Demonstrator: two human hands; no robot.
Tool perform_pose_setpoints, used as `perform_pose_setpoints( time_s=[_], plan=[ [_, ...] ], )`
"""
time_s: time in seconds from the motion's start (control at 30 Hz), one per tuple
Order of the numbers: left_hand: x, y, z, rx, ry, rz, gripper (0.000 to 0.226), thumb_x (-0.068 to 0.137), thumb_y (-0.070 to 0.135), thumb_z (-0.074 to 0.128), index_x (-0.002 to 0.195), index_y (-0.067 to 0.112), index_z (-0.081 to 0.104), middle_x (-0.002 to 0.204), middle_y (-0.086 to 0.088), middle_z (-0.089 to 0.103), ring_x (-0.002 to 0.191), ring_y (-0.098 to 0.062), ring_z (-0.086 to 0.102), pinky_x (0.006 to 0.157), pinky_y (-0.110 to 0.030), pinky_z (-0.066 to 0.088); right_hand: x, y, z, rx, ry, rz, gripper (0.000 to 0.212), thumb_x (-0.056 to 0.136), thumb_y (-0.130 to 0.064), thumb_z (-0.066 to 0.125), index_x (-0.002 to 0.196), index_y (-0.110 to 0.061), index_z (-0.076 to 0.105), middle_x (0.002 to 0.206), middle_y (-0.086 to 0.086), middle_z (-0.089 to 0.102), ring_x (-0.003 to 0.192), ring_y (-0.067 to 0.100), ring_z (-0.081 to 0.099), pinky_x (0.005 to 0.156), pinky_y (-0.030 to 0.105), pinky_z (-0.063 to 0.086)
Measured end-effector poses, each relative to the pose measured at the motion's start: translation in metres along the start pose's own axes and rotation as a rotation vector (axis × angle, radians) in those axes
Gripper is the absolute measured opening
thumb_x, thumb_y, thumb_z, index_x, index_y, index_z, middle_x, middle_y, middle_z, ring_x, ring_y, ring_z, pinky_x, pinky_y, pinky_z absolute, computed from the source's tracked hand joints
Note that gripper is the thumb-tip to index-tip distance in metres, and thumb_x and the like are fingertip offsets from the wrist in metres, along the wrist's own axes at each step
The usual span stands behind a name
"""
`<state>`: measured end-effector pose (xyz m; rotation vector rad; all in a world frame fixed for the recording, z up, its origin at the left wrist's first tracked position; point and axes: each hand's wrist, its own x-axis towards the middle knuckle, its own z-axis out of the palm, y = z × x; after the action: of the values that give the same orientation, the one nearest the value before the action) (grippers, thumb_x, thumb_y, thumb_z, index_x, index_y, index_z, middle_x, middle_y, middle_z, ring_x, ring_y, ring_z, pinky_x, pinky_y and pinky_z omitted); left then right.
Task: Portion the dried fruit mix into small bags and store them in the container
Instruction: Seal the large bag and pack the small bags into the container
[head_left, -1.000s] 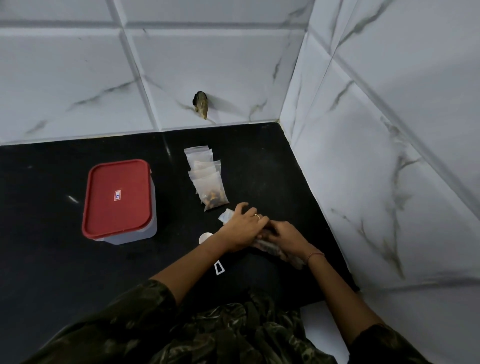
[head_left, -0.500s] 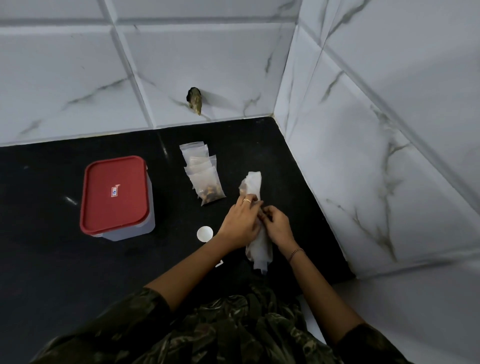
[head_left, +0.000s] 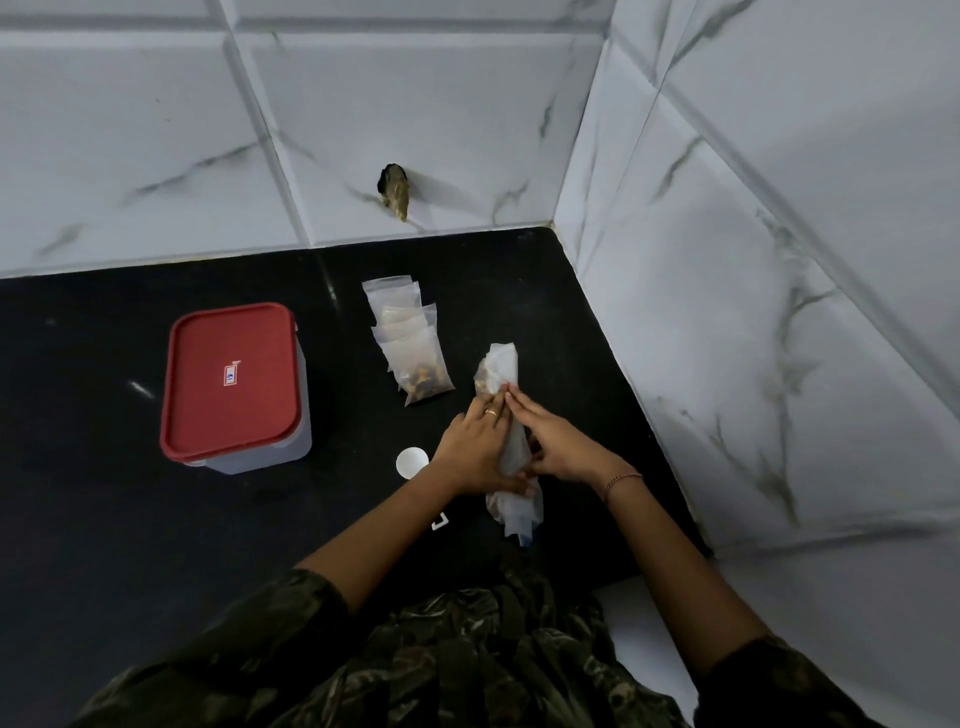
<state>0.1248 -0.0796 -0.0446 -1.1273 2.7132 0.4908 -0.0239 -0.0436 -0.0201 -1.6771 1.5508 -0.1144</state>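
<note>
A long white plastic bag of dried fruit mix (head_left: 500, 366) lies lengthwise on the black counter (head_left: 104, 509), some mix showing at its far end. My left hand (head_left: 475, 444) holds it from the left side, and my right hand (head_left: 558, 441) holds it from the right; the fingertips meet on top of the bag. A fan of small clear bags (head_left: 410, 338) lies just beyond, the nearest one holding some mix. The container (head_left: 234, 384) with a red lid stands closed at the left.
A small white round cap (head_left: 412, 461) sits left of my left wrist, and a small white clip (head_left: 439, 520) lies near my forearm. Marble-tiled walls (head_left: 727, 312) close the corner at the back and right. A dark object (head_left: 395, 191) sticks out of the back wall.
The large bag has been turned from lying crosswise under my hands to lying lengthwise away from me. Both hands have slid along it and now hold its middle.
</note>
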Motion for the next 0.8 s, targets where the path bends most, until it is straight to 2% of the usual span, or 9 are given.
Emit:
perform_pose_setpoints(
  time_s=[0.07, 0.17, 0.3, 0.4, 0.47, 0.57, 0.67, 0.73, 0.8],
  plan=[
    [0.001, 0.0, 0.002, 0.022, 0.0, -0.014, 0.118, 0.071, 0.075, 0.058, 0.151, 0.004, 0.009, 0.16, -0.01, 0.009, 0.145, -0.028, 0.007, 0.114, -0.039, 0.025, 0.006, -0.003, 0.001, -0.081, -0.016, 0.019, 0.104, 0.079, -0.006, 0.071, 0.15, -0.014, -0.003, 0.158, -0.004, -0.013, 0.145, 0.017, 0.011, 0.117, 0.031, 0.018],
    [0.002, 0.002, 0.004, 0.059, 0.015, -0.023, 0.116, 0.073, 0.076, 0.055, 0.151, 0.003, 0.01, 0.159, -0.01, 0.011, 0.144, -0.028, 0.01, 0.112, -0.038, 0.025, 0.012, -0.005, 0.001, -0.146, -0.032, 0.063, 0.103, 0.08, -0.007, 0.07, 0.15, -0.013, -0.005, 0.158, -0.002, -0.014, 0.145, 0.017, 0.012, 0.116, 0.026, 0.014],
    [0.003, 0.002, 0.007, 0.097, 0.056, -0.03, 0.118, 0.071, 0.08, 0.052, 0.151, 0.004, 0.012, 0.158, -0.009, 0.016, 0.14, -0.027, 0.016, 0.107, -0.038, 0.026, 0.014, -0.004, 0.0, -0.18, -0.058, 0.098, 0.107, 0.079, -0.011, 0.072, 0.15, -0.018, -0.007, 0.158, -0.005, -0.014, 0.144, 0.019, 0.017, 0.117, 0.033, 0.021],
    [0.003, 0.0, 0.006, 0.021, 0.074, -0.03, 0.118, 0.069, 0.078, 0.058, 0.151, 0.005, 0.013, 0.157, -0.008, 0.019, 0.138, -0.027, 0.02, 0.107, -0.038, 0.027, 0.013, -0.004, -0.001, -0.199, -0.061, 0.114, 0.109, 0.078, -0.017, 0.073, 0.149, -0.025, -0.009, 0.158, -0.008, -0.011, 0.141, 0.021, 0.025, 0.112, 0.04, 0.031],
    [0.001, -0.004, 0.0, -0.122, 0.078, -0.022, 0.115, 0.071, 0.069, 0.065, 0.152, 0.007, 0.013, 0.156, -0.008, 0.022, 0.138, -0.026, 0.021, 0.109, -0.039, 0.028, 0.011, -0.003, 0.0, -0.162, -0.031, 0.12, 0.112, 0.077, -0.019, 0.074, 0.148, -0.033, -0.011, 0.159, -0.003, 0.0, 0.138, 0.024, 0.032, 0.11, 0.04, 0.034],
    [-0.013, -0.013, -0.014, -0.425, 0.078, -0.026, 0.103, 0.081, 0.05, 0.068, 0.153, 0.009, 0.007, 0.153, -0.011, 0.031, 0.139, -0.025, 0.027, 0.111, -0.036, 0.03, 0.007, -0.008, 0.0, -0.149, 0.03, 0.145, 0.12, 0.073, -0.022, 0.078, 0.145, -0.041, -0.017, 0.153, 0.003, 0.028, 0.128, 0.025, 0.043, 0.103, 0.044, 0.042],
    [-0.031, -0.022, -0.025, -0.464, 0.243, -0.061, 0.082, 0.09, 0.038, 0.061, 0.153, 0.013, 0.015, 0.14, -0.01, 0.049, 0.131, -0.022, 0.041, 0.103, -0.028, 0.035, 0.005, -0.022, -0.002, -0.389, 0.067, 0.139, 0.118, 0.072, -0.028, 0.078, 0.149, -0.03, -0.013, 0.155, -0.002, 0.02, 0.127, 0.026, 0.035, 0.098, 0.047, 0.043],
    [-0.043, -0.03, -0.032, -0.438, 0.378, -0.122, 0.07, 0.092, 0.035, 0.057, 0.151, 0.016, 0.023, 0.131, -0.009, 0.057, 0.122, -0.022, 0.052, 0.098, -0.031, 0.042, 0.003, -0.039, -0.005, -0.55, 0.103, 0.123, 0.112, 0.074, -0.031, 0.077, 0.151, -0.025, -0.005, 0.156, 0.0, 0.013, 0.132, 0.027, 0.027, 0.1, 0.046, 0.042],
    [-0.053, -0.039, -0.038, -0.442, 0.471, -0.211, 0.062, 0.094, 0.034, 0.055, 0.149, 0.018, 0.029, 0.118, -0.009, 0.065, 0.106, -0.022, 0.062, 0.091, -0.036, 0.049, 0.001, -0.061, -0.012, -0.624, 0.192, 0.074, 0.1, 0.076, -0.032, 0.075, 0.151, -0.023, 0.008, 0.156, 0.001, 0.015, 0.135, 0.027, 0.022, 0.104, 0.044, 0.039]
  ],
)
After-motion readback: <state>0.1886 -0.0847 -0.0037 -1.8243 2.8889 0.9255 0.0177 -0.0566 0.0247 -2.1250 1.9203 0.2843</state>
